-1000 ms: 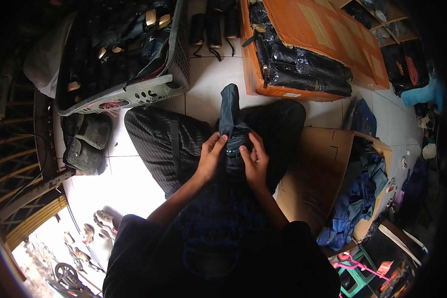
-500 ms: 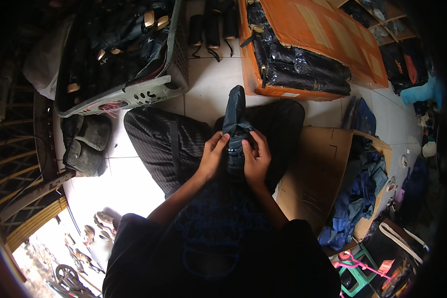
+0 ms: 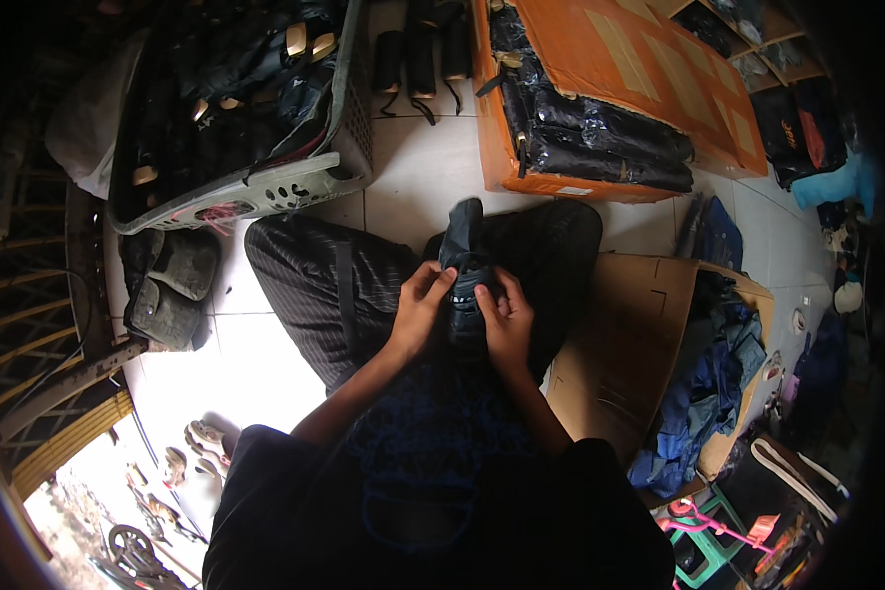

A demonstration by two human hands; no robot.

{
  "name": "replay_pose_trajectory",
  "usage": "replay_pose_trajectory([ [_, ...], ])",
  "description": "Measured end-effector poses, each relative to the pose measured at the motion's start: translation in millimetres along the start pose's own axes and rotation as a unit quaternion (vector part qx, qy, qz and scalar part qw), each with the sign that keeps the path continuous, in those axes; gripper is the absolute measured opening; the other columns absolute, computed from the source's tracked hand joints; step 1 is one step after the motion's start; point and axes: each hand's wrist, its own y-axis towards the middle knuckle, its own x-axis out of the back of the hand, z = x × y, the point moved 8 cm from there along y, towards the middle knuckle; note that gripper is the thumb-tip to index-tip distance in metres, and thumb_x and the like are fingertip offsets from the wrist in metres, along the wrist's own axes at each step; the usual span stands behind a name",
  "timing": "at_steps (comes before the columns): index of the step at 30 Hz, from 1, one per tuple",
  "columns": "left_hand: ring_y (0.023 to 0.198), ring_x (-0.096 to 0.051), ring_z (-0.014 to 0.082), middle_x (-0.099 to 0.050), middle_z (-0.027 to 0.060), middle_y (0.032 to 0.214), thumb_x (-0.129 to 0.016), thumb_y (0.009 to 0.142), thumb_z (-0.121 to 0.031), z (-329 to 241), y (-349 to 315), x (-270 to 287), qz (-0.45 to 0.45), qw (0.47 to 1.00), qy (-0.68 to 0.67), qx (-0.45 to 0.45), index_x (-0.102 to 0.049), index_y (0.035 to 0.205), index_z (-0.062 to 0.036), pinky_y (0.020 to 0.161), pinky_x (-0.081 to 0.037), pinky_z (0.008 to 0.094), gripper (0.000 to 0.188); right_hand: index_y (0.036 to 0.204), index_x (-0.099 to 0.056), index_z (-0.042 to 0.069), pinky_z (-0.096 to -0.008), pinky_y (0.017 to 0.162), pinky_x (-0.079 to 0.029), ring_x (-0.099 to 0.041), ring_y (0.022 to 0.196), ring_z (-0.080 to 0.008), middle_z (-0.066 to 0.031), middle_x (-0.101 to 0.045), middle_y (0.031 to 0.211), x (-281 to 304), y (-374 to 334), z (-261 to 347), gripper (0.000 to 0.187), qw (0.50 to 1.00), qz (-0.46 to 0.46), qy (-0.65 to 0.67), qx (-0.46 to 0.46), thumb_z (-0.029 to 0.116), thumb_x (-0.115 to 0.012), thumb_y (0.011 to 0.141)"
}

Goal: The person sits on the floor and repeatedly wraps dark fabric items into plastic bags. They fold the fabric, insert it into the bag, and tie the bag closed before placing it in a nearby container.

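Observation:
A dark folding umbrella point(image 3: 466, 324) lies lengthwise between my legs, its near part toward my body. Over its far end sits a dark cloth sleeve point(image 3: 461, 231), partly drawn on, with loose cloth standing up beyond it. My left hand point(image 3: 420, 305) pinches the sleeve's edge from the left between thumb and fingers. On the other side my right hand point(image 3: 507, 317) grips the sleeve and umbrella, thumb on top. Both hands are close together around the sleeve's mouth. The fingers beneath are hidden.
A grey basket point(image 3: 295, 187) of folded umbrellas stands at far left. More umbrellas point(image 3: 419, 64) lie beyond my knees. An orange carton point(image 3: 551, 185) holds dark wrapped bundles. Right of my knee, an open cardboard box point(image 3: 619, 334) contains blue cloth pieces point(image 3: 703, 393). Dark pouches point(image 3: 172, 285) lie left.
The sleeve's loose far end has come down nearer to my hands and looks shorter. Both hands have shifted slightly, still holding the sleeve on the umbrella.

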Motion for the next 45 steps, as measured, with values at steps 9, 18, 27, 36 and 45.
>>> replay_pose_trajectory([
  [9,0.086,-0.046,0.0087,-0.053,0.0006,0.086,-0.060,0.090,-0.030,5.6,-7.1,-1.2,-0.010,0.997,-0.020,0.071,-0.055,0.090,-0.0049,0.080,-0.037,0.0243,0.026,0.118,-0.056,-0.001,-0.0259,0.071,-0.050,-0.062,0.088,-0.0165,-0.0128,-0.061,0.105,3.6,-4.1,24.2,0.043,0.989,-0.017,-0.127,0.078,0.005,-0.072,0.079],
  [18,0.090,-0.048,0.0093,-0.054,0.0006,0.088,-0.061,0.090,-0.028,-7.5,-12.0,-12.9,0.026,0.998,-0.007,0.060,-0.056,0.093,-0.0046,0.084,-0.037,0.0251,0.025,0.097,-0.065,0.001,-0.0219,0.057,-0.042,-0.057,0.065,-0.0094,-0.0081,-0.064,0.078,13.4,14.4,61.7,0.012,0.951,-0.008,-0.237,0.200,0.000,-0.057,0.088],
  [27,0.088,-0.047,0.0076,-0.054,-0.0003,0.087,-0.062,0.091,-0.028,-4.3,-8.6,-15.0,0.048,0.997,-0.020,0.056,-0.054,0.089,-0.0068,0.083,-0.037,0.0246,0.023,0.097,-0.059,0.000,-0.0222,0.055,-0.045,-0.057,0.067,-0.0099,-0.0070,-0.063,0.083,6.3,31.4,65.8,0.011,0.941,0.143,-0.255,0.170,-0.003,-0.058,0.086],
  [36,0.087,-0.046,0.0074,-0.051,-0.0009,0.085,-0.062,0.090,-0.027,10.2,-0.8,-8.2,0.067,0.997,0.003,0.038,-0.051,0.087,-0.0069,0.082,-0.037,0.0239,0.023,0.093,-0.050,0.002,-0.0396,0.061,-0.050,-0.064,0.072,-0.0340,-0.0177,-0.060,0.083,0.0,31.6,62.6,0.015,0.917,0.157,-0.329,0.160,-0.003,-0.057,0.081],
  [45,0.090,-0.047,0.0083,-0.054,0.0011,0.090,-0.062,0.089,-0.027,-5.8,-9.8,-14.7,0.065,0.997,0.022,0.041,-0.056,0.101,-0.0028,0.083,-0.037,0.0237,0.027,0.092,-0.048,0.002,-0.0335,0.060,-0.049,-0.062,0.064,-0.0226,-0.0151,-0.060,0.075,8.4,2.4,53.1,0.009,0.944,0.025,-0.293,0.148,-0.003,-0.052,0.086],
])
